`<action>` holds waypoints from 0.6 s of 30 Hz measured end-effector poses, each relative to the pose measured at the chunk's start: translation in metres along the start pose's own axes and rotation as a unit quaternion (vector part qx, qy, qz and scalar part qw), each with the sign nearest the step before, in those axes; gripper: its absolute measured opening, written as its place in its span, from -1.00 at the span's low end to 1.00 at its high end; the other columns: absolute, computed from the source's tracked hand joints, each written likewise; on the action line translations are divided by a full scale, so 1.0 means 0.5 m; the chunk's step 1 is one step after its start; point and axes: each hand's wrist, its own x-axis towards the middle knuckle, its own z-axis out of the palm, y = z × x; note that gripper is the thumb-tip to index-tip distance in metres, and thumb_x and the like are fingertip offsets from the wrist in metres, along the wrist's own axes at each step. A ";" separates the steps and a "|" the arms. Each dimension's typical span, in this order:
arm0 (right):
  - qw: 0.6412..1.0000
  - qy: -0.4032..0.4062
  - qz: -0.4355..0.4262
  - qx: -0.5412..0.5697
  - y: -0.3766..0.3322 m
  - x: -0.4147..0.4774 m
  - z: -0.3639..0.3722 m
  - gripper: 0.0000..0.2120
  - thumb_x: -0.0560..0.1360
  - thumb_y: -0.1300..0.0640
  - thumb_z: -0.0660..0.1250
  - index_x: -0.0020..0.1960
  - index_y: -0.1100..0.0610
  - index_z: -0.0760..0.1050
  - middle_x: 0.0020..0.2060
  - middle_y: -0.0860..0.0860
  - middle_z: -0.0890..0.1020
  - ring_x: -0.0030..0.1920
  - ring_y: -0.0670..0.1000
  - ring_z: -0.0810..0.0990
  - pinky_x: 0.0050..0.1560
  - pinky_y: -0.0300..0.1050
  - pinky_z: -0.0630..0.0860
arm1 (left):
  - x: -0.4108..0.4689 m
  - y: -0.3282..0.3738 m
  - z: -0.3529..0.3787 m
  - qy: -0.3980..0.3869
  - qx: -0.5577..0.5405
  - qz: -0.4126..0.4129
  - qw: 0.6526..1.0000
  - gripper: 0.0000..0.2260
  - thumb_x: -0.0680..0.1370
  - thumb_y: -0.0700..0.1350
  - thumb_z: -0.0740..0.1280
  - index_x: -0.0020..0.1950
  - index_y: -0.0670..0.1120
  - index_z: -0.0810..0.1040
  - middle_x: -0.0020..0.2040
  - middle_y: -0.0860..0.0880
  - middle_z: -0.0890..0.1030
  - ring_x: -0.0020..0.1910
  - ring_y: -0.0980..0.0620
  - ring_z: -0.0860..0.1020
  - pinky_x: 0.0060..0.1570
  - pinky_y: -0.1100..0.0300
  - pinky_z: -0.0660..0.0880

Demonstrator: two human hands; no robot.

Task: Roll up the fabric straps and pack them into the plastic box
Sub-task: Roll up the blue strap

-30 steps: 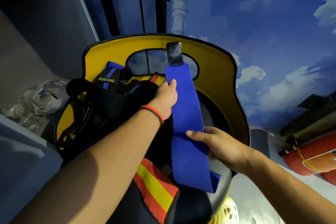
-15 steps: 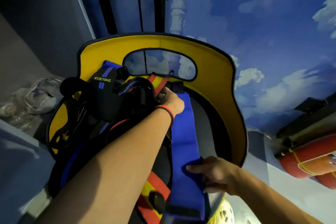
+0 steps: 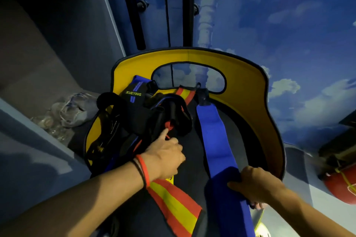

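Note:
A long blue fabric strap [image 3: 213, 136] lies stretched along the dark seat of a yellow-backed chair [image 3: 248, 90]. My right hand [image 3: 254, 184] grips its near, folded end at the seat's front right. My left hand [image 3: 165, 156], with a red band on the wrist, reaches into a tangled heap of black straps [image 3: 146, 115] on the seat's left; its forefinger points at a small red tab there and the other fingers are curled. A red and yellow striped strap [image 3: 173, 202] runs under my left wrist. No plastic box is in view.
A grey shelf [image 3: 38, 140] stands to the left with clear plastic bags [image 3: 63, 113] on it. A red cylinder [image 3: 341, 184] lies on the floor at the right. A wall painted with sky and clouds rises behind the chair.
My left hand let go of the strap's far end and drew back to the black heap. The blue strap now lies flat on the seat. My right hand slid nearer along it.

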 end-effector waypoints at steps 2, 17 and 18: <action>0.999 -0.005 0.000 -0.043 -0.008 -0.009 -0.003 -0.67 0.59 -0.33 0.23 -0.10 -0.08 0.44 -0.21 -0.14 0.61 -0.18 -0.17 0.64 -0.04 -0.28 0.62 | -0.026 0.010 -0.008 0.039 -0.080 0.068 0.994 -0.64 0.62 0.17 0.22 0.35 0.05 0.53 0.30 0.00 0.54 0.39 -0.05 0.40 0.53 -0.27 -0.05; 0.909 0.271 -0.306 0.084 -0.266 0.025 -0.046 -0.85 0.55 -0.09 0.34 0.05 -0.14 0.39 -0.03 -0.16 0.49 -0.08 -0.03 0.56 -0.11 0.04 0.55 | -0.007 -0.323 -0.034 0.208 -0.286 -0.389 0.851 -0.54 0.60 0.21 0.24 0.42 0.01 0.40 0.32 -0.11 0.44 0.24 -0.23 0.51 0.15 -0.08 0.50; 0.902 0.277 -0.319 0.091 -0.281 0.029 -0.048 -0.79 0.55 -0.08 0.34 0.14 -0.15 0.40 0.03 -0.18 0.47 -0.03 -0.04 0.57 -0.07 0.05 0.57 | -0.002 -0.336 -0.030 0.180 -0.320 -0.414 0.833 -0.47 0.59 0.26 0.22 0.46 0.00 0.33 0.36 -0.14 0.42 0.27 -0.26 0.50 0.15 -0.09 0.48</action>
